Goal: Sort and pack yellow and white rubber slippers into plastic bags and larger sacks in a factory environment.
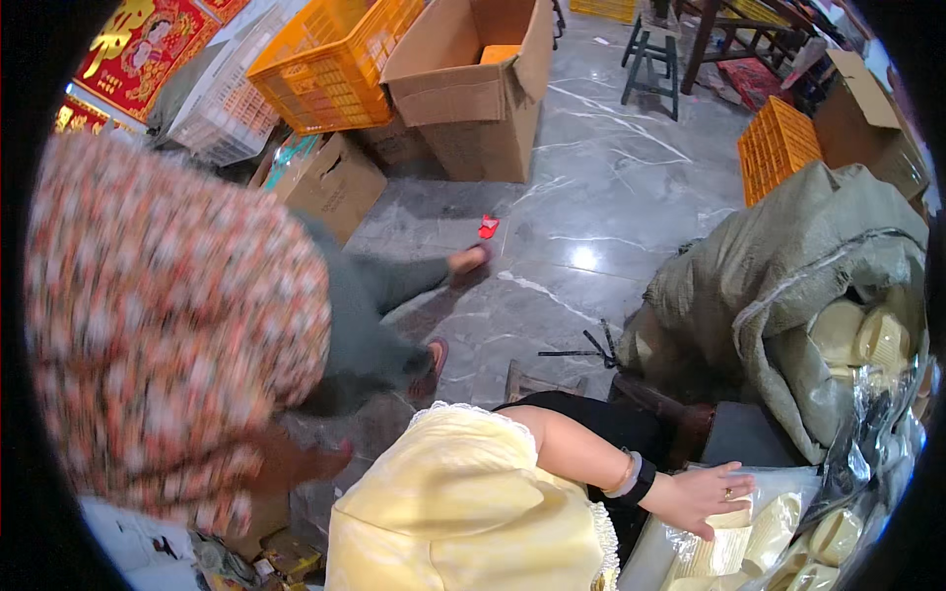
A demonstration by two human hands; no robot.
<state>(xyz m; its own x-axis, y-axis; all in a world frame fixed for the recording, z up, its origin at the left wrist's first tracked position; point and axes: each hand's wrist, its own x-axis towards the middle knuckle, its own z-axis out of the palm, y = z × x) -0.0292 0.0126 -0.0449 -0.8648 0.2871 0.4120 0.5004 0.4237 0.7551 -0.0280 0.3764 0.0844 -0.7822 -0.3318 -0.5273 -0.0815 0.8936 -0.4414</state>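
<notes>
My left hand [702,495] reaches out to the right, palm down, with fingers stretched and somewhat spread. It lies on clear plastic packaging [650,552] and cream-coloured ribbed pieces [727,544], which I cannot name more exactly. A ring and two wristbands, one pale and one black, are on this hand and wrist. More cream pieces [836,537] in clear plastic lie just beyond the fingertips. My right hand is outside the picture.
At the left a person in a floral top [177,335] stands close, blurred. A large grey-green sack [788,256] with cream pieces bulges at the right. Cardboard boxes [463,108] and orange crates [320,79] line the back; a small stool [650,64] stands far off. A red scrap [488,227] lies on the floor.
</notes>
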